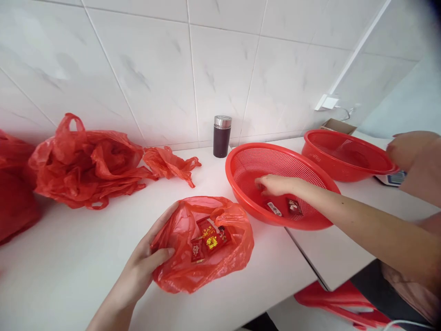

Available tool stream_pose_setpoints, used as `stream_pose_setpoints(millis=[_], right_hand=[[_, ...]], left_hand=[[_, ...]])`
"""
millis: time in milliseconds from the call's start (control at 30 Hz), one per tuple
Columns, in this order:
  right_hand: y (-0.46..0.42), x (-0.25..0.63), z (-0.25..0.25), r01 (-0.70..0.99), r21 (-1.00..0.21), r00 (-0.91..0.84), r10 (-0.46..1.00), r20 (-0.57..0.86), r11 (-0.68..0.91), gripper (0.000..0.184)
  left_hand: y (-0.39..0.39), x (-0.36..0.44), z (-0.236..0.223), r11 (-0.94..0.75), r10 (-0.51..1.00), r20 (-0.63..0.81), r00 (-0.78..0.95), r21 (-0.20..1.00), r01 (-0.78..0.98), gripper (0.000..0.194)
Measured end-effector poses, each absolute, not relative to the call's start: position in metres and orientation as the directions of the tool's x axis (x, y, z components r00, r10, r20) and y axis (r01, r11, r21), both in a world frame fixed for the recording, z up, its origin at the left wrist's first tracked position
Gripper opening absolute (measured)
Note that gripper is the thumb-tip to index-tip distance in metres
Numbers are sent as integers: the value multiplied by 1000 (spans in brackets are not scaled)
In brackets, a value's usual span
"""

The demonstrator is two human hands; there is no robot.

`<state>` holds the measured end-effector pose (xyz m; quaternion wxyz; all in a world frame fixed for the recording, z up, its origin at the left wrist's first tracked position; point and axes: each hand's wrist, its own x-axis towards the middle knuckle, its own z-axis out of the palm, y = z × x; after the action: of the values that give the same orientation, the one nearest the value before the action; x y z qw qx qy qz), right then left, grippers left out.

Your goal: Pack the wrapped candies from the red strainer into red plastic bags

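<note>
My left hand point(144, 257) grips the near-left side of a red plastic bag point(241, 253), its thumb over the rim. The bag's mouth gapes upward, and several small red packets point(211, 235) with yellow and white print lie inside. My right hand point(274, 185) reaches into a red perforated plastic basket point(275, 151), with its fingers curled low over the basket's floor. Whatever those fingers hold, if anything, is hidden. Close by the right hand, a red packet point(294, 206) and a packet with a white label point(274, 208) lie in the basket.
Crumpled red plastic bags point(93, 165) are heaped at left, a smaller one point(170, 163) beside them. A dark tumbler point(222, 138) stands by the tiled wall. At right are a second red basket point(330, 165), a scale point(392, 178) and another person's hand point(409, 149). A red stool point(337, 299) stands below.
</note>
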<state>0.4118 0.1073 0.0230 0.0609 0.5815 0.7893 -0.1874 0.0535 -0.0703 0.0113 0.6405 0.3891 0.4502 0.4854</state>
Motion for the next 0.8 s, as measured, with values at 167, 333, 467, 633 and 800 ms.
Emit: stream_pose_setpoints(millis=[167, 333, 467, 633, 800], right_hand=[[91, 411, 40, 954, -240, -278, 825, -491, 178, 46], [80, 409, 38, 937, -307, -299, 836, -460, 166, 17], [99, 407, 55, 883, -411, -350, 902, -252, 228, 9], [77, 355, 91, 529, -751, -414, 893, 178, 395, 10], [35, 287, 98, 320, -838, -538, 813, 223, 442, 8]], left_hand=[[-70, 55, 11, 248, 969, -239, 64, 934, -259, 84], [-67, 51, 0, 239, 971, -237, 37, 939, -248, 85], [-66, 53, 2, 273, 959, -282, 14, 916, -294, 87], [-67, 61, 13, 261, 960, -280, -32, 926, -273, 82], [-68, 62, 14, 247, 964, -265, -33, 931, -268, 87]])
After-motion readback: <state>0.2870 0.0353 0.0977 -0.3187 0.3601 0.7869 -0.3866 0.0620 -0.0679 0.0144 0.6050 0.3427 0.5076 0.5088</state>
